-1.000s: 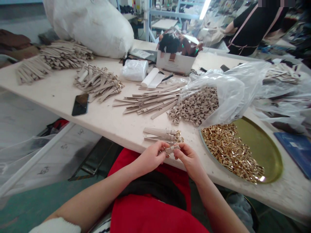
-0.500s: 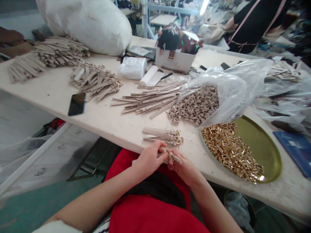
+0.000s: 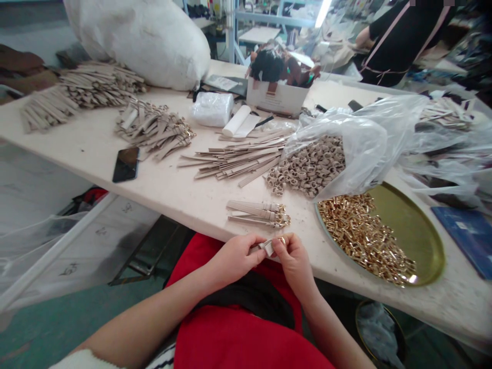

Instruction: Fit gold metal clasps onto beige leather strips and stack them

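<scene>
left hand [image 3: 242,256] was curled in pretty tight, thumb and fingertips pinching one end of a small beige strap [image 3: 268,248]. right hand [image 3: 296,260] had the other end, thumb pressed down on it with the fingers bent behind, and a bit of gold metal was peeking out by those fingertips. so the strap sat between the two hands, right at the near edge of the table [image 3: 184,197]. couldn't tell if it was touching the tabletop, and the fingers hid a good chunk of it.

just past the hands there was a little bunch of straps [image 3: 251,211] lying side by side, gold ends pointing right. behind that, a messy fan of flat strips [image 3: 238,160], and next to it a heap of small beige loops [image 3: 313,166] spilling out of a clear plastic bag [image 3: 388,125]. over on the right, a round tray [image 3: 426,238] held a big pile of gold hardware [image 3: 365,243], with a blue folder-looking thing [image 3: 463,238] beside it. a phone [image 3: 126,164] lay near the table edge on the left, close to a bigger strap pile [image 3: 154,128].
</scene>
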{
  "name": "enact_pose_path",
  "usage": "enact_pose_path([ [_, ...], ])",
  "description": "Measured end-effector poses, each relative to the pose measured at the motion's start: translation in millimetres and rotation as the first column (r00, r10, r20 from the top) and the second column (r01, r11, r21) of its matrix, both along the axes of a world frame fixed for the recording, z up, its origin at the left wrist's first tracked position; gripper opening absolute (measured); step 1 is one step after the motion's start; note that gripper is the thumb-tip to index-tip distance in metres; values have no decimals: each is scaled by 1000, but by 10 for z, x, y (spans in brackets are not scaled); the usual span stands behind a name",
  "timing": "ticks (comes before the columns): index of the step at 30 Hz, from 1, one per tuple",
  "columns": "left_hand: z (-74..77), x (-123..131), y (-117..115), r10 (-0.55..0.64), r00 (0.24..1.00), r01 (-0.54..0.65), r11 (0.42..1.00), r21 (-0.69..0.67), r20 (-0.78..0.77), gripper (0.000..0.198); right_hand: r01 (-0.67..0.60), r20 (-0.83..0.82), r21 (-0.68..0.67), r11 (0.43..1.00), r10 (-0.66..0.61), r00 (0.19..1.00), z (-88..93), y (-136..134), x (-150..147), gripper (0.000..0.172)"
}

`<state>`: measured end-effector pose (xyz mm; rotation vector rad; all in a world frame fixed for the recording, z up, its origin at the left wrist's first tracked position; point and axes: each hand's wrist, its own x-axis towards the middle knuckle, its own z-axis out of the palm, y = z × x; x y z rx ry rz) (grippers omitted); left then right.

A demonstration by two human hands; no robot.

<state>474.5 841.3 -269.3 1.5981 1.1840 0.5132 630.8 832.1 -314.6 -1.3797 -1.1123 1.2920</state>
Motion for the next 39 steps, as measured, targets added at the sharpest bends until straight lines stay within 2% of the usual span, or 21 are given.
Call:
enact_pose_path([
  [3,5,2,-27,30,1000,-30,999,15,7,28,54,156,67,996,-64,986,-13,-5,-19,26],
  [7,-24,-7,-33,62,998,-62,998,-8,-3,29,24,195,35,999,-30,980,-34,28,13,27],
  [11,-20,8,-12,-8,993,25,988,-155,114,32,-85,29,-87,993,88,996,-67,39,62,26],
  [14,-25,39,4,-52,984,83,980,-182,171,31,-176,-33,-97,980,173,984,-78,4,70,23],
  [18,-93,38,26,-21,980,77,959,-274,200,31,-187,137,14,982,184,973,-67,-47,52,20],
  [22,-162,-10,46,97,969,27,875,-483,229,28,-142,291,77,987,114,950,-95,-76,19,18],
  [24,-181,-17,47,161,962,-16,842,-540,222,27,-136,352,81,987,99,931,-126,-94,5,18],
  [30,-259,52,0,231,941,-58,831,-553,248,26,-197,426,79,977,145,893,-160,-163,37,18],
  [35,-247,26,-44,193,947,-34,855,-517,258,29,-309,466,57,949,248,849,-92,-159,89,19],
  [39,-183,-4,-61,132,968,-8,869,-495,215,28,-343,402,77,936,286,870,-71,-168,99,18],
])
